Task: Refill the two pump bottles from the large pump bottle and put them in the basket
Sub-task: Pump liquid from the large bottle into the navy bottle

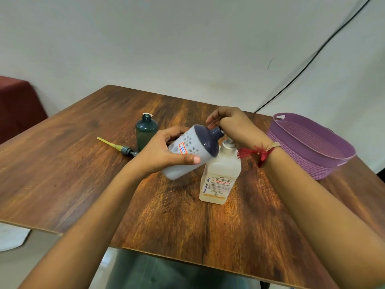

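centre frame, first refill: left hand (pixel 164 157) is gripping the tilted white bottle (pixel 188 140) at the spout; right hand (pixel 231 124) is curling over the head of the large pump bottle (pixel 220 176); likely needing steady presses next.

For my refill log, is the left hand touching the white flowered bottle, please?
Touching: the head view shows the left hand curled round the white flowered bottle.

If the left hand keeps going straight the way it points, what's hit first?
The left hand grips the tilted white bottle, whose neck leads; it would first meet the large pump bottle at its spout, under the right hand. They look nearly touching; depth is unclear.
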Available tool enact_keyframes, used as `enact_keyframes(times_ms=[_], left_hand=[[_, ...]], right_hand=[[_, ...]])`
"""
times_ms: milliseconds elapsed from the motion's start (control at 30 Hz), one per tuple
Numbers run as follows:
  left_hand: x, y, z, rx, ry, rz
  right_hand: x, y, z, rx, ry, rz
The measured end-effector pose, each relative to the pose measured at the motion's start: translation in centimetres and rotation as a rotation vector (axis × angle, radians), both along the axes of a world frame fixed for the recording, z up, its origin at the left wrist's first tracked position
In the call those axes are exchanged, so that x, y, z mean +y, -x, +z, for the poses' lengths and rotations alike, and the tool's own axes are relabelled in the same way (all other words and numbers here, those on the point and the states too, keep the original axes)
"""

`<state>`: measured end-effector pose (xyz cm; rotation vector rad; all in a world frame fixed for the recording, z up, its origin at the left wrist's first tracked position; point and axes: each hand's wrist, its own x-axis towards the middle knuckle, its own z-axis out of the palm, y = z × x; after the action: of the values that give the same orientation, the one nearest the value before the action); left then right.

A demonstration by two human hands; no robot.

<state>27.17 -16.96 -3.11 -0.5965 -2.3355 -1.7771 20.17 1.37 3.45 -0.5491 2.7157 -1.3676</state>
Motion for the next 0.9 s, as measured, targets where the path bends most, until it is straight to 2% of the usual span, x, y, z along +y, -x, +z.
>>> enact_keyframes(times_ms=[900], left_hand=[[0.2, -0.2, -0.1, 0.007, -0.010, 0.005]], right_hand=[[0.4, 0.4, -0.5, -0.037, 0.028, -0.028]])
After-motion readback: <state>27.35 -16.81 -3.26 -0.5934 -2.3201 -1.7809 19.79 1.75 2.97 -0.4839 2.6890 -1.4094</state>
